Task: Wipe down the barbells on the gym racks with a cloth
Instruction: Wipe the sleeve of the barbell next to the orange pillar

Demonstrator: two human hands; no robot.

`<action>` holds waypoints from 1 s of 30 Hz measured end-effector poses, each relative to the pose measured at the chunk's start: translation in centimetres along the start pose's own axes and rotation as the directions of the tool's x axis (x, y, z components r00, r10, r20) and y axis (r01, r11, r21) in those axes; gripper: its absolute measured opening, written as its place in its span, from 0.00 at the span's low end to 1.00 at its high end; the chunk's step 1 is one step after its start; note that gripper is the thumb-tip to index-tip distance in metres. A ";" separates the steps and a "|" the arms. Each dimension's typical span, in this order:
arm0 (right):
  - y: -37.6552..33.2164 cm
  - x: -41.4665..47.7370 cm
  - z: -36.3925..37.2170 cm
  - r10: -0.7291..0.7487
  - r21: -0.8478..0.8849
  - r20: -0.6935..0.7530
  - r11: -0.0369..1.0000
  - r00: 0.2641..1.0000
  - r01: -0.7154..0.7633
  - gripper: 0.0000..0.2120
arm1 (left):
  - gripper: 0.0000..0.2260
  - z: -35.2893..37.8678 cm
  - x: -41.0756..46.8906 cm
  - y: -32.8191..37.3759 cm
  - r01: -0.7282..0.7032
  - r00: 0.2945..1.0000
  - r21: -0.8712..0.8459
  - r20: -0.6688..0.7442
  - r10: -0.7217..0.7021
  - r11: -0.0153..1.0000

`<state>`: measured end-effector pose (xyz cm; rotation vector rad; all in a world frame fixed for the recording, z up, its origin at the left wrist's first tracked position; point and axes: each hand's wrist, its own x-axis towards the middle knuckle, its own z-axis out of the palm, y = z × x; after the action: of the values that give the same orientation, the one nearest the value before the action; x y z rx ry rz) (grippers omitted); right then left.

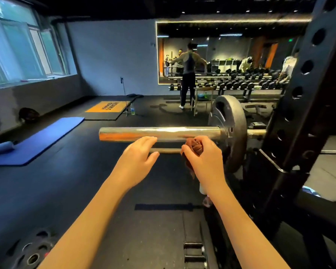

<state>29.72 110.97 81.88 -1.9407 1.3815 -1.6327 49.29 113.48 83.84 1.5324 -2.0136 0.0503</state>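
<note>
Just beside the black weight plate, the right hand clutches a bunched brown cloth against the underside of the chrome barbell sleeve, while the left hand, fingers straight and together, meets the sleeve's lower edge farther from the plate.

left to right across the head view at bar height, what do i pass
blue mat → left hand → right hand gripping the cloth → weight plate → rack post
</note>
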 end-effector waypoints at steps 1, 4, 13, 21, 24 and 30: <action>0.2 1.0 0.2 -0.014 -0.001 -0.040 1.000 0.999 0.014 0.07 | 0.21 0.1 0.8 -0.7 -0.006 1.000 0.004 -0.015 0.006 1.000; 1.4 4.4 1.2 -0.074 -0.045 -0.220 0.997 0.973 0.065 0.07 | 0.22 0.4 3.5 -2.3 -0.023 0.999 0.045 -0.031 0.024 0.999; 5.3 6.2 4.8 -0.314 -0.374 0.010 0.879 0.949 0.295 0.10 | 0.24 3.4 8.4 -5.4 -0.021 0.998 0.287 -0.050 0.037 0.958; 3.4 7.4 7.1 -0.189 -0.398 -0.169 0.911 0.967 0.109 0.12 | 0.27 4.4 8.5 -6.0 -0.041 0.989 0.292 -0.125 0.081 0.956; 4.5 7.3 5.0 -0.191 -0.394 -0.088 0.908 0.978 0.142 0.09 | 0.27 4.3 8.4 -6.0 -0.050 0.991 0.281 -0.107 0.083 0.958; 3.0 7.8 6.2 -0.050 -0.413 -0.310 0.907 0.949 -0.087 0.13 | 0.27 4.3 8.5 -5.9 -0.046 0.992 0.286 -0.100 0.078 0.957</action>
<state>33.07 101.13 82.57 -1.9240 2.0188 -1.8119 51.34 102.55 82.55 1.5977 -2.0316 0.4571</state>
